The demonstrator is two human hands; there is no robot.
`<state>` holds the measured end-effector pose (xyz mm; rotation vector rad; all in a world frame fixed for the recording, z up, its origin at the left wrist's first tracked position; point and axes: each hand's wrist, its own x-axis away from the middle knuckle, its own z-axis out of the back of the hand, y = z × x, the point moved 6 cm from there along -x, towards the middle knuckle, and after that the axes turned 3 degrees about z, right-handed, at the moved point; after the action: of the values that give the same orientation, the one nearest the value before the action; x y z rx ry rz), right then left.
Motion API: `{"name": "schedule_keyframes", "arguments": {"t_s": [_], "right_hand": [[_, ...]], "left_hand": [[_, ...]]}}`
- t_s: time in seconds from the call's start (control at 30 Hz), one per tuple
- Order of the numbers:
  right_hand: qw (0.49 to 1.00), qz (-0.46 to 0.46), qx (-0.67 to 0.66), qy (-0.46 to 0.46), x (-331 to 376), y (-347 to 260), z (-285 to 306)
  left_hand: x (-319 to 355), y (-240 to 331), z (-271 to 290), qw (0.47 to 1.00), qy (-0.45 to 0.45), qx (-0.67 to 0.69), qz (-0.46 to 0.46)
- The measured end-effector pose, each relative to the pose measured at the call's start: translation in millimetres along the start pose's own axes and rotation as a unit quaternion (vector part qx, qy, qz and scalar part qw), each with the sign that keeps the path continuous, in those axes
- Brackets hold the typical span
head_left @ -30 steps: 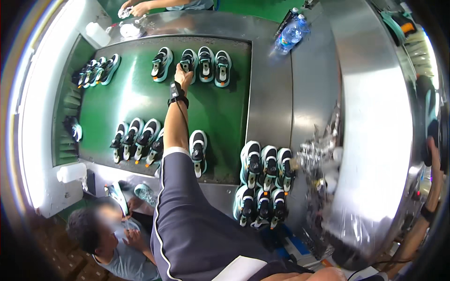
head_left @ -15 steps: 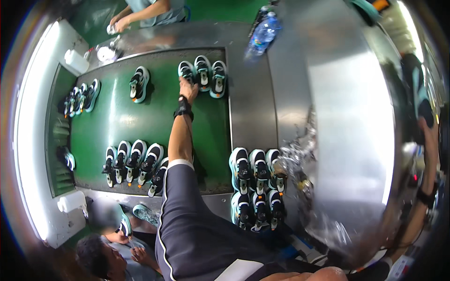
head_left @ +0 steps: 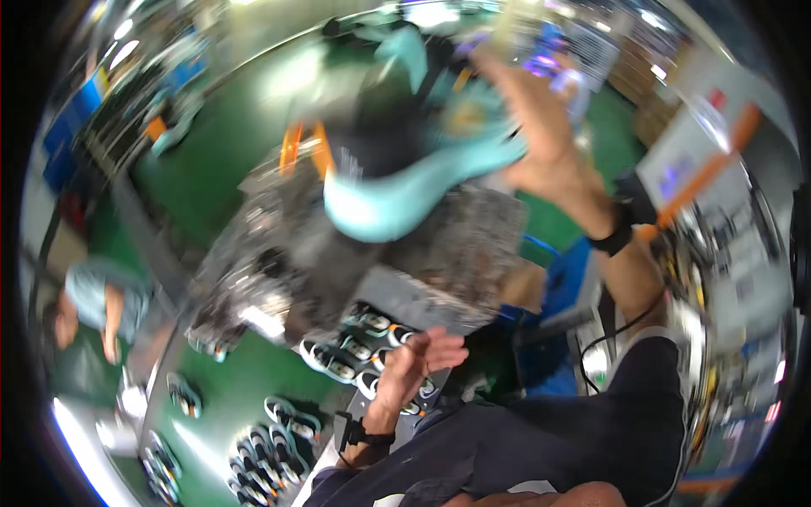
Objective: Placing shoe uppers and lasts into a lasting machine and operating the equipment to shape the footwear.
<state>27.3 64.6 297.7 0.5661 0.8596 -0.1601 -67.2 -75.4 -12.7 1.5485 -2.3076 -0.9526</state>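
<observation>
High in the upper middle of the head view, my right hand (head_left: 545, 135) grips a sneaker (head_left: 393, 198) with a teal sole and a dark upper. Both are smeared by motion, and the sneaker's far parts are hard to make out. Orange loops show at one end of it. My left hand (head_left: 414, 363) is lower down, its fingers stretched out and holding nothing. Just beside and beneath that hand stand several black-and-white sneakers (head_left: 338, 363) in rows; whether it touches any cannot be told.
Crumpled clear plastic film (head_left: 253, 220) spreads under the raised sneaker. More sneakers (head_left: 270, 452) stand on the green worktop (head_left: 220, 406) at lower left. A co-worker (head_left: 106, 300) is at the left. A blue bin (head_left: 557, 308) stands near my right forearm.
The view has swung toward the right. My left hand has left the sneakers on the green worktop and drawn back. My right hand, with its sneaker, has come from the right edge to the upper middle.
</observation>
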Motion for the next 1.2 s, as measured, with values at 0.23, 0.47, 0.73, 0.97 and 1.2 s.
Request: {"name": "schedule_keyframes", "arguments": {"t_s": [0.23,0.47,0.73,0.97,1.2], "right_hand": [[0.968,-0.136,0.122,-0.173,196,-60,164],[0.749,-0.657,-0.081,0.010,388,-140,358],[0.446,-0.785,0.116,0.415,568,-267,493],[0.409,-0.759,0.304,0.406,629,-334,617],[0.332,-0.765,0.459,0.305,626,-356,684]], "left_hand": [[-121,-86,-148,0.896,-0.248,0.284,0.234],[-139,-290,-244,0.943,-0.155,0.052,0.290],[-128,-479,-400,0.851,-0.363,-0.348,0.149],[-209,-681,-464,0.802,-0.369,-0.361,0.299],[-305,-890,-482,0.714,-0.267,-0.629,0.151]]}}
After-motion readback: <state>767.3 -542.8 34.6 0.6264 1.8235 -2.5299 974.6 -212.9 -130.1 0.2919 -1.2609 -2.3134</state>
